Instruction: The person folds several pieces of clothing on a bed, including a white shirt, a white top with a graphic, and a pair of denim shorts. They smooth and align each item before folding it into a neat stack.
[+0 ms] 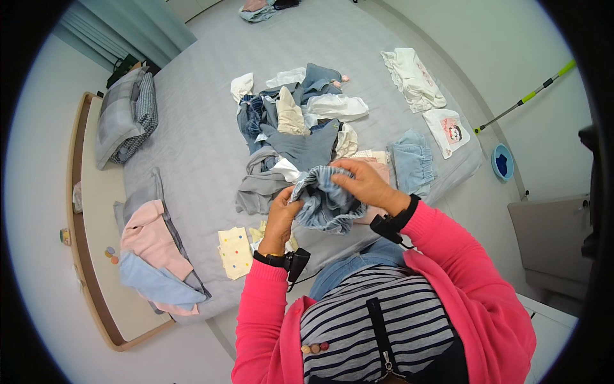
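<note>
Both of my hands grip a light-blue denim garment (pixel 329 208) with a gathered, striped-looking waistband, held up just above the near side of the bed. My left hand (pixel 281 216) pinches its left edge. Fingers of my right hand (pixel 366 184) are closed on the upper right edge. The garment's opening spreads between the hands, and its lower part hangs bunched. Right behind it lies a loose heap of clothes (pixel 300 148) in grey, blue, white and beige. Beside my left wrist rests a pale yellow dotted cloth (pixel 235 253).
Light-blue shorts (pixel 411 161), a white frilled top (pixel 412 80) and a white printed shirt (pixel 447 133) lie flat along the right. Pink and blue clothes (pixel 157 256) lie left near the headboard (pixel 96 224). A blue basin (pixel 502 161) and a green-handled pole (pixel 527 97) are beyond the bed.
</note>
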Motion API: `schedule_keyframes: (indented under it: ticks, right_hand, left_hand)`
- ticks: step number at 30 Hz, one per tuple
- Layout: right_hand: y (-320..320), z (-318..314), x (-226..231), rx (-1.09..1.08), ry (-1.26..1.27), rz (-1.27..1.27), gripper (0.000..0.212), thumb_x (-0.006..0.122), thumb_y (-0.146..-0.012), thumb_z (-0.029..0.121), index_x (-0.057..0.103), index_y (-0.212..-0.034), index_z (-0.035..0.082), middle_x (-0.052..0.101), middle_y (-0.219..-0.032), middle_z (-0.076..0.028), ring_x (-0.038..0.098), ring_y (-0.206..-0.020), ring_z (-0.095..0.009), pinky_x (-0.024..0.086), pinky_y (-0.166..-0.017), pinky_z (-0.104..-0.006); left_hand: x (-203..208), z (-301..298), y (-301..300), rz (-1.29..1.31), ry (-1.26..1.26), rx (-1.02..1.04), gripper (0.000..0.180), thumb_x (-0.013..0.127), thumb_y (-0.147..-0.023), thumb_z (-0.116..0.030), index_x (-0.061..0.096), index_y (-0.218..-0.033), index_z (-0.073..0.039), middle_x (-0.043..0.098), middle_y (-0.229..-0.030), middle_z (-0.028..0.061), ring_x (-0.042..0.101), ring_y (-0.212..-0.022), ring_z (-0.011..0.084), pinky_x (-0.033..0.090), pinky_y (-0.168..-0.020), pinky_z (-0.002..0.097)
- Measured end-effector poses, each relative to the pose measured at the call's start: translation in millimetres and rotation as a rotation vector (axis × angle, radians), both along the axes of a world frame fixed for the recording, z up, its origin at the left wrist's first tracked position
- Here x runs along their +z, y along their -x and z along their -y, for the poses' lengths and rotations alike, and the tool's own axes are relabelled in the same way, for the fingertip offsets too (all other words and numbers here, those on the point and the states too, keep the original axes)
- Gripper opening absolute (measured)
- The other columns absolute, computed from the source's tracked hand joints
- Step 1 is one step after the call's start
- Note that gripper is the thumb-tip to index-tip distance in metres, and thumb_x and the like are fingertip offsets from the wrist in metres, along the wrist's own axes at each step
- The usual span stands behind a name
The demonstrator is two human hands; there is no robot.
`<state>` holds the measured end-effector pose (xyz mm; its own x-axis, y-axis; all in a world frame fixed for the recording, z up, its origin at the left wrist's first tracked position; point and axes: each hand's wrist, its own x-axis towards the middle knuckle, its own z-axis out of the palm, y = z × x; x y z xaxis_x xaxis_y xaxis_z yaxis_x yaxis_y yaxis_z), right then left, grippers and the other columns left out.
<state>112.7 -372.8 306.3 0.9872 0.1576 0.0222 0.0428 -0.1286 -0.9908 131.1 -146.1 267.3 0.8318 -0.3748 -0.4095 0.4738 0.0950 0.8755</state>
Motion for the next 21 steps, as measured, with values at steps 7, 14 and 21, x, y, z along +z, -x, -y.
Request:
schedule_keyframes:
  ticks: [7, 14, 21]
  right_hand:
    - [6, 29, 18, -0.231, 0.287, 0.138, 0.016, 0.058, -0.084, 0.01, 0.061, -0.099, 0.006, 0.063, -0.084, -0.01, 0.06, -0.077, -0.024, 0.047, -0.072, -0.0294]
    - [35, -8, 6, 0.111, -0.32, -0.156, 0.013, 0.051, -0.082, 0.002, 0.06, -0.091, -0.001, 0.061, -0.086, -0.004, 0.056, -0.08, -0.01, 0.045, -0.073, -0.0245]
    - [25, -14, -21, 0.155, -0.058, -0.183, 0.027, 0.055, -0.087, 0.019, 0.057, -0.109, 0.002, 0.06, -0.103, -0.005, 0.054, -0.092, -0.014, 0.043, -0.083, -0.0288]
  left_hand:
    - [25, 6, 0, -0.125, 0.34, -0.01, 0.027, 0.056, -0.083, -0.01, 0.056, -0.108, 0.001, 0.062, -0.094, 0.0038, 0.058, -0.083, 0.0133, 0.047, -0.076, 0.0244]
    - [43, 56, 24, 0.338, -0.121, 0.127, 0.036, 0.066, -0.085, -0.026, 0.049, -0.108, -0.003, 0.055, -0.089, 0.0001, 0.049, -0.079, 0.0081, 0.04, -0.068, 0.0221]
    - [58, 48, 31, 0.395, -0.028, -0.12, 0.029, 0.065, -0.085, -0.016, 0.052, -0.106, -0.001, 0.059, -0.093, 0.0019, 0.052, -0.086, 0.0084, 0.042, -0.075, 0.0225]
